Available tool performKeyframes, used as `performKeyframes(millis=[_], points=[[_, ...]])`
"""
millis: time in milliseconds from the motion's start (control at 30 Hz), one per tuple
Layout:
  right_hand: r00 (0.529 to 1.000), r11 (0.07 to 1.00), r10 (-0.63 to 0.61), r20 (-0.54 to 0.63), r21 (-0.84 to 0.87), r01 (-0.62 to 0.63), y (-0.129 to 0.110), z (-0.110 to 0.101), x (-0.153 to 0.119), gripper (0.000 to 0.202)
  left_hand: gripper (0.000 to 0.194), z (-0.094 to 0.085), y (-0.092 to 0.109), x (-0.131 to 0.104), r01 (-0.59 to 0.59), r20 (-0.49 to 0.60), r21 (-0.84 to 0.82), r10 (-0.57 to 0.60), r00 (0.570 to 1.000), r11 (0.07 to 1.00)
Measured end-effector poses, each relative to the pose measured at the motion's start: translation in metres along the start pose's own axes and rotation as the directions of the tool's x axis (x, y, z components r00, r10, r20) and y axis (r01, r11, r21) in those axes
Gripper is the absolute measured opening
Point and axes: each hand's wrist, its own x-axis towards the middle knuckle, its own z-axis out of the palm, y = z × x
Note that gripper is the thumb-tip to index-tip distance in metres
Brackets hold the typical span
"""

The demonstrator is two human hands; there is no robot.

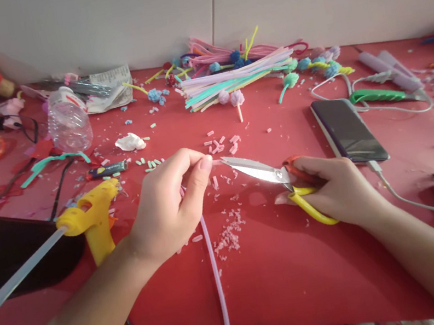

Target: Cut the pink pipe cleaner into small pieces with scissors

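My left hand (174,203) pinches a light purple pipe cleaner (218,284), whose long end hangs down past the table's front edge. A short tip of it pokes out beyond my thumb and forefinger. My right hand (333,187) is wrapped around the scissors (257,169), which have one orange and one yellow handle loop. The blades point left and their tips meet the pipe cleaner's end; whether they touch it is hard to tell. Beneath lie small pink cut pieces (220,144) and a scatter of pink fluff (230,232) on the red table (303,281).
A yellow glue gun (94,213) with a long glue stick lies left of my left hand, near a plastic bottle (68,120). Bundled pipe cleaners (228,83) lie at the back. To the right are a phone (348,129) on a cable and a green-handled cutter (380,95).
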Motion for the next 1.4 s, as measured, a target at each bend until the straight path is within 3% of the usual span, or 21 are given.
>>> performKeyframes(millis=[533, 1400], points=[[1.0, 1.0, 0.006, -0.024, 0.003, -0.006, -0.0023, -0.0008, 0.0, 0.074, 0.033, 0.0012, 0.0035, 0.0021, 0.023, 0.026, 0.032, -0.024, 0.999, 0.999], [1.0, 0.998, -0.026, -0.014, -0.052, 0.026, -0.0033, 0.0009, 0.0016, 0.072, 0.028, 0.0017, 0.0016, 0.0001, 0.047, 0.041, 0.007, -0.047, 0.998, 0.999]])
